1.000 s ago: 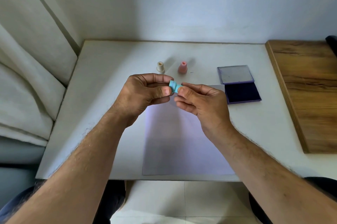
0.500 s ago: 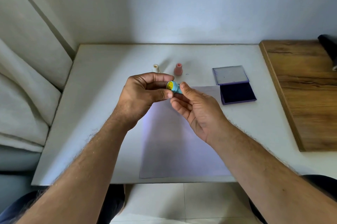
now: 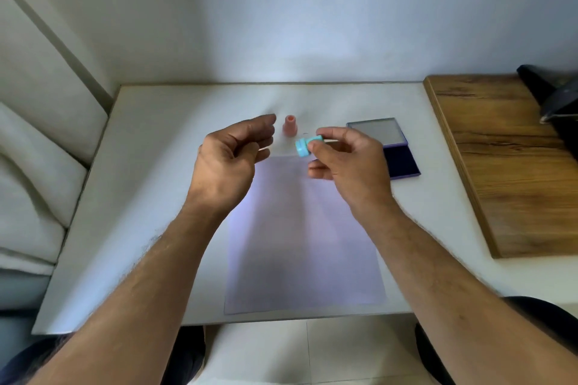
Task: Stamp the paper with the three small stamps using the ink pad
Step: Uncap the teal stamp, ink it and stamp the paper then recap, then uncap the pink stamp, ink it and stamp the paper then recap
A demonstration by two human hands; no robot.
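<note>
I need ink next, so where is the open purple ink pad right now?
In the head view the open purple ink pad lies on the white table, right of the paper sheet's far corner, just behind the right hand and left of the wooden board.

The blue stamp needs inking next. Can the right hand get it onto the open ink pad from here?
Probably yes. The right hand pinches the blue stamp just left of the ink pad, whose lid is open and dark surface bare; nothing lies between them.

left hand (image 3: 230,156) loosely open, right hand (image 3: 347,162) pinching
</note>
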